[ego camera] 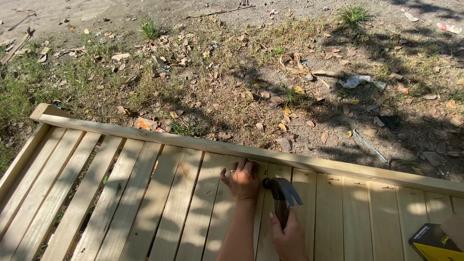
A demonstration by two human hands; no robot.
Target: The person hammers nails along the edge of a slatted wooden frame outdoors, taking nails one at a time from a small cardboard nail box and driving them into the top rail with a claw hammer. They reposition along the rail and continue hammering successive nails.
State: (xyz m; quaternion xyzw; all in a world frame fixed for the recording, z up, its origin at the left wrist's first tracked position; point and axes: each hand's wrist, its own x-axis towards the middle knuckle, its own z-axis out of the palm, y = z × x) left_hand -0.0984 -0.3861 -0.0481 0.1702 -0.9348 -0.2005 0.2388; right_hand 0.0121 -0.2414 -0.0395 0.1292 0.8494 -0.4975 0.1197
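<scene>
Nailing pale pine slats outdoors
Left hand (243, 180) pinches something unseen on a pale wooden slat panel (145, 193); right hand (289, 238) grips steel claw hammer (282, 192). Short, square taps seem wisest.

ground: dry leaves (227, 92) scattered over patchy grass and bare dirt beyond the far edge; far right: crumpled white wrapper (356, 80) lies among the leaves; far left: green grass tuft (151, 29); far middle: thin stick (217, 13) on the dirt; near right corner: black and yellow box (437, 240), partly cut off
</scene>
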